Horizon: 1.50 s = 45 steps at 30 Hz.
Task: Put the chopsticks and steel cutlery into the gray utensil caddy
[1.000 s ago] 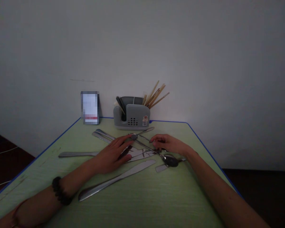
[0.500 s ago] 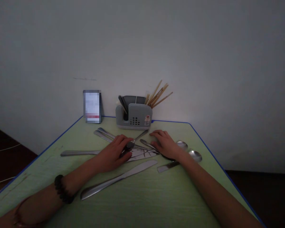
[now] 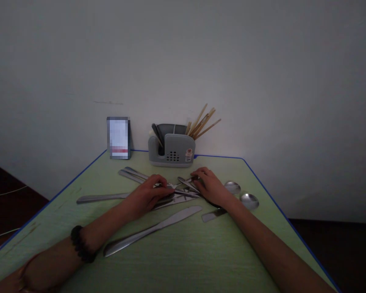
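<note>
A loose pile of steel cutlery point(image 3: 178, 194) lies in the middle of a green table point(image 3: 183, 256). My left hand point(image 3: 149, 194) rests on its left side with fingers curled onto the handles; a dark bead bracelet is on that wrist. My right hand point(image 3: 210, 186) lies on the right side of the pile, fingers bent down over several pieces. A long knife point(image 3: 154, 230) lies alone in front of the pile. Two spoon bowls point(image 3: 249, 200) show just right of my right wrist. What each hand grips is hard to make out in the dim light.
A grey cutlery holder point(image 3: 172, 149) with wooden chopsticks point(image 3: 203, 123) stands at the table's far edge against the wall. A blurred upright card point(image 3: 118, 137) stands left of it. Another knife point(image 3: 102, 198) lies at the left. The table has a blue rim.
My left hand curled its fingers and drew back slightly over the handles. My right hand went from holding a spoon low at the right to resting on the pile; two spoons now lie uncovered.
</note>
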### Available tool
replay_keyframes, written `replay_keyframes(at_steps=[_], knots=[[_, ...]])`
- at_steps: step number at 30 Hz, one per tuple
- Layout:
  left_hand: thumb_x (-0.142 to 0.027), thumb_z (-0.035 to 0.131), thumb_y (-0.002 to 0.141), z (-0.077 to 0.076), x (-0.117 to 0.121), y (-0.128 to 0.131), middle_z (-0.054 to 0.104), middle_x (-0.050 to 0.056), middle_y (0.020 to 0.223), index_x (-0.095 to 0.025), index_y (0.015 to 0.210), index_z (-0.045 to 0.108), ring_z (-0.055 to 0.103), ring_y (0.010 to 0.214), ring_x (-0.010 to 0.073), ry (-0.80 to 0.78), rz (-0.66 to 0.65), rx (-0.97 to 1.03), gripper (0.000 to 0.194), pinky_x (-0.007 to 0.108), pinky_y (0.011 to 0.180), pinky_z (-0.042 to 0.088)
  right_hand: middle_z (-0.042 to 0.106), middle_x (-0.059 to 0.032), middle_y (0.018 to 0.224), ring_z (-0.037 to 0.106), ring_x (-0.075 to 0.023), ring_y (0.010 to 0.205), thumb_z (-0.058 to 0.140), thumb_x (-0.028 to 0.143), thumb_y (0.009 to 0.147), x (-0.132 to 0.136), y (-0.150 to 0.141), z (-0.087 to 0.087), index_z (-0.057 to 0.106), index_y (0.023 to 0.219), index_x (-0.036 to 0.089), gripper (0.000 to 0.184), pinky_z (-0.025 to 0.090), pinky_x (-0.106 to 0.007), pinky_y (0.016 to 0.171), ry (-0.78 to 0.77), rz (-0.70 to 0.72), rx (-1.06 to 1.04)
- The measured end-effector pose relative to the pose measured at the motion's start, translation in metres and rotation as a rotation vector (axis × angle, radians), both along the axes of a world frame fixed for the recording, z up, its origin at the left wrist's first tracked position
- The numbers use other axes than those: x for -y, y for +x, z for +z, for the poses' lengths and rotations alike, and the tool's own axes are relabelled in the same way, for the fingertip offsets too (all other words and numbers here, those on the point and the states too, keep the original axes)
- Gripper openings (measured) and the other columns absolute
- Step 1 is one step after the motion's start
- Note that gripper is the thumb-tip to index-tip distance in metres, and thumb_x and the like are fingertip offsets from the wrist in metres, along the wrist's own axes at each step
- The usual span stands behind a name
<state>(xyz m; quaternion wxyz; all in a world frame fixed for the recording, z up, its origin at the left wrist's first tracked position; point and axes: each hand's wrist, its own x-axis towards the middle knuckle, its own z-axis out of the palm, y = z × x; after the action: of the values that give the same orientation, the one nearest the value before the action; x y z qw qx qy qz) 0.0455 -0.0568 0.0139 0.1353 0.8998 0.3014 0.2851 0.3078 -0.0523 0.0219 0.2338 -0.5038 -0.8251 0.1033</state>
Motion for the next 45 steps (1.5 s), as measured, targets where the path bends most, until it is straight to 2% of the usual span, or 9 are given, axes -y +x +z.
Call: replay_keyframes(at_steps=[6, 12, 20, 23, 25, 30, 33, 37, 45], knots=[[-0.025, 0.045, 0.091, -0.001, -0.002, 0.001, 0.051, 0.005, 0.102, -0.023, 0.092, 0.066, 0.057, 0.090, 0.0141, 0.040, 0.108, 0.156, 0.021, 0.031, 0.084, 0.051, 0.056, -0.0079, 0.096, 0.053, -0.0177, 0.088, 0.052, 0.022, 0.086, 0.000, -0.001, 0.002, 0.056, 0.093, 0.017, 0.009, 0.042, -0.031, 0.081, -0.054, 0.000, -0.054], [-0.028, 0.051, 0.088, 0.000, -0.006, 0.001, 0.051, 0.006, 0.107, -0.021, 0.085, 0.062, 0.053, 0.104, 0.0184, 0.084, 0.205, 0.180, 0.013, 0.037, 0.092, 0.048, 0.057, -0.0042, 0.078, 0.049, -0.0170, 0.073, 0.051, 0.031, 0.088, 0.000, 0.001, 0.005, 0.052, 0.082, 0.018, 0.014, 0.037, -0.028, 0.067, -0.093, -0.017, 0.041], [-0.027, 0.045, 0.090, -0.001, -0.006, 0.002, 0.051, 0.009, 0.120, -0.020, 0.113, 0.054, 0.049, 0.114, 0.0198, -0.024, 0.135, 0.045, 0.025, 0.040, 0.101, 0.041, 0.056, -0.0064, 0.089, 0.051, -0.0165, 0.078, 0.050, 0.031, 0.088, 0.000, 0.002, 0.001, 0.053, 0.091, 0.017, 0.015, 0.039, -0.028, 0.071, -0.049, 0.010, -0.009], [-0.027, 0.047, 0.090, -0.001, -0.005, 0.002, 0.053, 0.010, 0.121, -0.020, 0.114, 0.054, 0.047, 0.116, 0.0219, -0.012, 0.104, -0.006, 0.027, 0.042, 0.102, 0.039, 0.054, -0.0089, 0.100, 0.052, -0.0167, 0.084, 0.048, 0.032, 0.089, 0.000, 0.003, 0.010, 0.052, 0.099, 0.017, 0.019, 0.041, -0.028, 0.076, -0.016, 0.027, -0.031], [-0.026, 0.046, 0.090, -0.001, -0.004, 0.002, 0.054, 0.009, 0.120, -0.020, 0.113, 0.054, 0.046, 0.117, 0.0219, 0.002, 0.087, -0.018, 0.025, 0.043, 0.102, 0.039, 0.056, -0.0094, 0.098, 0.053, -0.0174, 0.084, 0.046, 0.032, 0.090, 0.000, 0.005, 0.021, 0.055, 0.095, 0.016, 0.019, 0.041, -0.029, 0.077, -0.013, 0.037, 0.010], [-0.026, 0.047, 0.090, -0.002, -0.004, 0.002, 0.053, 0.009, 0.122, -0.019, 0.114, 0.054, 0.046, 0.118, 0.0209, -0.001, 0.078, -0.025, 0.026, 0.040, 0.103, 0.039, 0.063, -0.0058, 0.080, 0.054, -0.0151, 0.070, 0.046, 0.031, 0.089, 0.002, 0.014, 0.046, 0.061, 0.084, 0.016, 0.022, 0.040, -0.026, 0.066, -0.258, 0.092, 0.114], [-0.026, 0.047, 0.089, -0.003, -0.004, 0.002, 0.053, 0.010, 0.122, -0.019, 0.115, 0.054, 0.047, 0.117, 0.0208, -0.009, 0.079, -0.031, 0.027, 0.040, 0.102, 0.040, 0.065, -0.0037, 0.076, 0.056, -0.0138, 0.066, 0.053, 0.033, 0.086, 0.005, 0.014, 0.052, 0.063, 0.088, 0.017, 0.020, 0.040, -0.024, 0.062, -0.403, 0.116, 0.162], [-0.027, 0.048, 0.089, -0.006, -0.005, 0.001, 0.053, 0.010, 0.122, -0.020, 0.114, 0.055, 0.047, 0.117, 0.0214, -0.003, 0.074, -0.032, 0.027, 0.041, 0.101, 0.040, 0.064, -0.0017, 0.074, 0.056, -0.0134, 0.065, 0.065, 0.028, 0.077, 0.010, 0.009, 0.055, 0.063, 0.096, 0.016, 0.023, 0.039, -0.022, 0.058, -0.476, 0.113, 0.231], [-0.027, 0.048, 0.088, -0.007, -0.005, 0.000, 0.053, 0.010, 0.121, -0.020, 0.115, 0.055, 0.048, 0.115, 0.0218, -0.005, 0.084, -0.037, 0.028, 0.041, 0.100, 0.041, 0.060, -0.0070, 0.095, 0.058, -0.0159, 0.084, 0.061, 0.015, 0.078, 0.006, 0.015, 0.052, 0.065, 0.098, 0.017, 0.020, 0.043, -0.025, 0.077, -0.317, 0.093, 0.297]])
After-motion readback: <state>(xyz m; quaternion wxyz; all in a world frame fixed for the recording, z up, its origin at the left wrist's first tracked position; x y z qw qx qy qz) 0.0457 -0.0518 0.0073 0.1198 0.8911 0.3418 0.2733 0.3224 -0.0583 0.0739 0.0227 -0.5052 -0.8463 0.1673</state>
